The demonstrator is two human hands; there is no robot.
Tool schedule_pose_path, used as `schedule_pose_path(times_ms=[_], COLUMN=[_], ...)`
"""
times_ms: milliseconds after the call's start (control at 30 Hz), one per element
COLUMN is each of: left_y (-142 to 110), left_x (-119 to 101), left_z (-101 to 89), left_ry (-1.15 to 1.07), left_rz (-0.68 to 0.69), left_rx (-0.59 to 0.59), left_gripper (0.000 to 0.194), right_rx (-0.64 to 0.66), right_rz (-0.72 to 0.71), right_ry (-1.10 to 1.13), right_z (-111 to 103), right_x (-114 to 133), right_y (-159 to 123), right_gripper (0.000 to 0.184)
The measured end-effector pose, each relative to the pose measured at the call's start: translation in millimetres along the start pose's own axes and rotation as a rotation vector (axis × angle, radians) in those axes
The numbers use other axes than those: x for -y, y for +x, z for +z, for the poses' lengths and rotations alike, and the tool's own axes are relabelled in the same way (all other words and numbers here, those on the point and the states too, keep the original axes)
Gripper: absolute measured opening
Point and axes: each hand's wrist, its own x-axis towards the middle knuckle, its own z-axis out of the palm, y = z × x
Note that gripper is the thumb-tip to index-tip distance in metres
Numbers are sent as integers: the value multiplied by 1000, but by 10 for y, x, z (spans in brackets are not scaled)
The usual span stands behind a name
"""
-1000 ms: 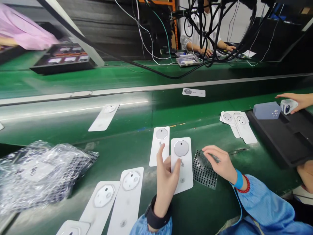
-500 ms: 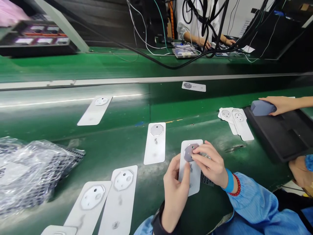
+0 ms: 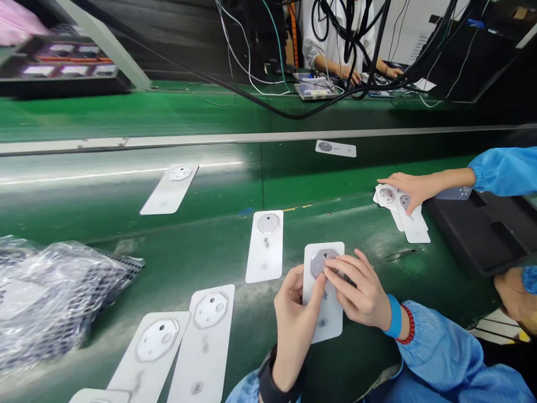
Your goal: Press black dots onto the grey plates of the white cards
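My left hand (image 3: 297, 322) grips a white phone back cover (image 3: 325, 330) at its left edge, thumb on top. The cover is tilted a little above the green bench. A grey octagonal camera patch (image 3: 321, 262) shows near its upper end. My right hand (image 3: 356, 288) is closed, its fingertips pressed together on the right side of that patch; anything small between them is hidden. Just beyond my left hand, another white cover (image 3: 264, 254) lies flat. Several more covers (image 3: 205, 347) lie at the lower left, some overlapping.
Clear plastic packaging (image 3: 62, 296) lies at the left. At the right, a co-worker's hand (image 3: 413, 187) rests on a pile of covers (image 3: 415, 226) beside a black tray (image 3: 470, 235). Two covers (image 3: 168, 193) (image 3: 338, 149) lie farther back. Black cables (image 3: 356, 45) hang beyond, near another person.
The held cover has shifted slightly left and down in my hands. A co-worker's hand has left the blue-grey stack and come to the pile of covers. The far covers have moved slightly right.
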Motion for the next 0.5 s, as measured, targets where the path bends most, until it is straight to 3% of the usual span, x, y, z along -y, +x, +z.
schedule_pose_path(times_ms=[133, 267, 367, 500], left_y=[-7, -25, -39, -62], left_x=[-23, -39, -27, -6], left_z=[16, 51, 66, 77], left_ry=[7, 8, 28, 60], left_rz=[33, 68, 79, 112], left_rx=[-22, -68, -81, -92], left_gripper=[20, 19, 19, 15], right_rx=[-73, -215, -210, -198], right_rz=[118, 386, 573, 685], right_ry=[140, 338, 586, 873], right_z=[10, 66, 94, 109], right_x=[25, 65, 81, 103], right_y=[-1, 15, 48, 91], right_gripper=[39, 32, 24, 18])
